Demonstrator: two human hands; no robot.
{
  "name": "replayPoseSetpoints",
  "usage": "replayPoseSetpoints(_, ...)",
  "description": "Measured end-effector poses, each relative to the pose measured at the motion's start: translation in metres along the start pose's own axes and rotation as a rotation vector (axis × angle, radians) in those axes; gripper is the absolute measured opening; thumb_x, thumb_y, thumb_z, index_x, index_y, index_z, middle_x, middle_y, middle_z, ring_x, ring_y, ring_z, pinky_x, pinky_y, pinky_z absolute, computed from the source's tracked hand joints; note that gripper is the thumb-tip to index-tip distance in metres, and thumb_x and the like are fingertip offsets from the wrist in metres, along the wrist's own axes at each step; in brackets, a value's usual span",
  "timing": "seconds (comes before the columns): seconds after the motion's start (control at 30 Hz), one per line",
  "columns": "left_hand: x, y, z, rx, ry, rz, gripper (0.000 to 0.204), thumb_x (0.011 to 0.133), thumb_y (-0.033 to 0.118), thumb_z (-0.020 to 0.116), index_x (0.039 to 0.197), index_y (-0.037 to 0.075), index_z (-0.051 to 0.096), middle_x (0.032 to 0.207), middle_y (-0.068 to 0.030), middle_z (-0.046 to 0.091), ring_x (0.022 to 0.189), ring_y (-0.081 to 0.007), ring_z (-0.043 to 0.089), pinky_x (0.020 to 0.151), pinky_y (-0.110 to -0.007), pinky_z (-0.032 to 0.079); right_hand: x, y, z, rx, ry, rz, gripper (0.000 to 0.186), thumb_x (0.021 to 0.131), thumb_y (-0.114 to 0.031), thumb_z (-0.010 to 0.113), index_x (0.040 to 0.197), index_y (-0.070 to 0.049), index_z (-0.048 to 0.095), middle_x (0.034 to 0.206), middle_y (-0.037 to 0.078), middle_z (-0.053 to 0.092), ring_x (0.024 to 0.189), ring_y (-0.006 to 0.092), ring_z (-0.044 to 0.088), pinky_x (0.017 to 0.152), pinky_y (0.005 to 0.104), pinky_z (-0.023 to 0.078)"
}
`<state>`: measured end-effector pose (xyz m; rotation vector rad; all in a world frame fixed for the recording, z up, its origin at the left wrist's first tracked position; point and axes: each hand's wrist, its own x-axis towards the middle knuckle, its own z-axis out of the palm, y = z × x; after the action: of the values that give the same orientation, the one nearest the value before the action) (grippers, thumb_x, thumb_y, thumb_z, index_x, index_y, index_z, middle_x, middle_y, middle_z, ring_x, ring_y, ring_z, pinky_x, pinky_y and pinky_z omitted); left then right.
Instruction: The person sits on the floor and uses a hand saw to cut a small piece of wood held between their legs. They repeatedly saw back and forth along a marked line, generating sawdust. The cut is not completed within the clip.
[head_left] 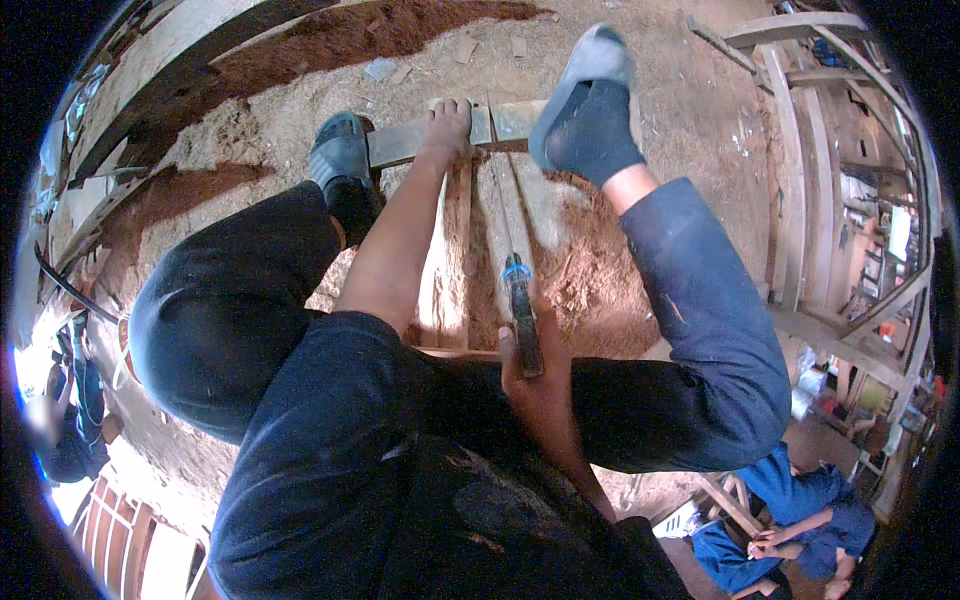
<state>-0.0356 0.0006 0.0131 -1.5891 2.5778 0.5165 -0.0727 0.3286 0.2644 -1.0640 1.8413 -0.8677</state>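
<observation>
A pale wooden board (400,140) lies crosswise beyond my knees. My left hand (446,128) grips it near the middle, fingers curled over the top. Just right of those fingers, a long narrow saw blade (500,175) crosses the board. My right hand (540,360) is closed round the saw's dark handle (522,310), which has a blue band. Beneath the board, wooden pieces (448,250) run lengthwise toward me. My right foot (590,110) in a grey slide rests at the board's right part; my left foot (340,155), also in a slide, is by its left end.
Reddish sawdust (590,280) covers the dirt floor. Timber beams (170,45) lie at upper left; wooden frames (800,200) stand along the right. Two or more people in blue (800,500) work at lower right, another person (75,430) is at far left.
</observation>
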Motion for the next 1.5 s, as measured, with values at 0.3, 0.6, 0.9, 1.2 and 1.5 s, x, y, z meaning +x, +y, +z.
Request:
replayPoseSetpoints(0.3, 0.003, 0.000, -0.012, -0.076, -0.066, -0.062, 0.102, 0.059, 0.052, 0.085, 0.135, 0.005, 0.037, 0.134, -0.0163, 0.046, 0.129, -0.0343, 0.040, 0.107, -0.048, 0.033, 0.020, 0.015, -0.001, -0.047, 0.038, -0.027, 0.055, 0.091, -0.008, 0.055, 0.141, 0.000, 0.035, 0.130, 0.027, 0.051, 0.117, 0.0399, 0.054, 0.097, 0.0431, 0.044)
replayPoseSetpoints(0.6, 0.001, 0.003, -0.008, 0.130, 0.028, 0.144, 0.087, 0.063, 0.044, 0.083, 0.130, 0.006, 0.043, 0.127, -0.0188, 0.050, 0.123, -0.0362, 0.045, 0.103, -0.048, 0.035, 0.024, 0.018, -0.033, -0.047, 0.052, -0.008, 0.050, 0.091, -0.004, 0.057, 0.139, 0.001, 0.041, 0.126, 0.018, 0.056, 0.113, 0.0240, 0.055, 0.098, 0.0340, 0.043)
replayPoseSetpoints(0.9, 0.005, -0.011, 0.005, 0.001, 0.093, 0.118, 0.092, 0.060, 0.052, 0.083, 0.129, 0.005, 0.043, 0.123, -0.0213, 0.051, 0.119, -0.0413, 0.046, 0.099, -0.053, 0.038, 0.004, 0.017, -0.023, 0.014, 0.065, 0.227, 0.052, 0.091, -0.006, 0.057, 0.139, -0.001, 0.040, 0.122, 0.020, 0.058, 0.110, 0.0225, 0.058, 0.094, 0.0323, 0.044)
replayPoseSetpoints(1.2, 0.008, -0.018, 0.009, 0.101, 0.041, 0.131, 0.099, 0.057, 0.053, 0.083, 0.131, 0.003, 0.040, 0.125, -0.0224, 0.050, 0.121, -0.0401, 0.046, 0.101, -0.050, 0.039, 0.013, 0.032, -0.021, -0.130, 0.040, 0.003, 0.054, 0.091, -0.008, 0.058, 0.141, -0.004, 0.038, 0.119, 0.021, 0.060, 0.109, 0.0281, 0.061, 0.093, 0.0329, 0.045)
replayPoseSetpoints(1.5, -0.050, -0.062, -0.173, 0.024, -0.456, 0.282, 0.076, 0.064, 0.033, 0.079, 0.127, 0.004, 0.047, 0.120, -0.0208, 0.057, 0.114, -0.0340, 0.055, 0.097, -0.048, 0.044, 0.001, 0.019, -0.019, -0.065, 0.061, 0.117, 0.052, 0.092, -0.006, 0.055, 0.141, -0.004, 0.038, 0.123, 0.021, 0.058, 0.112, 0.0227, 0.059, 0.093, 0.0320, 0.045)
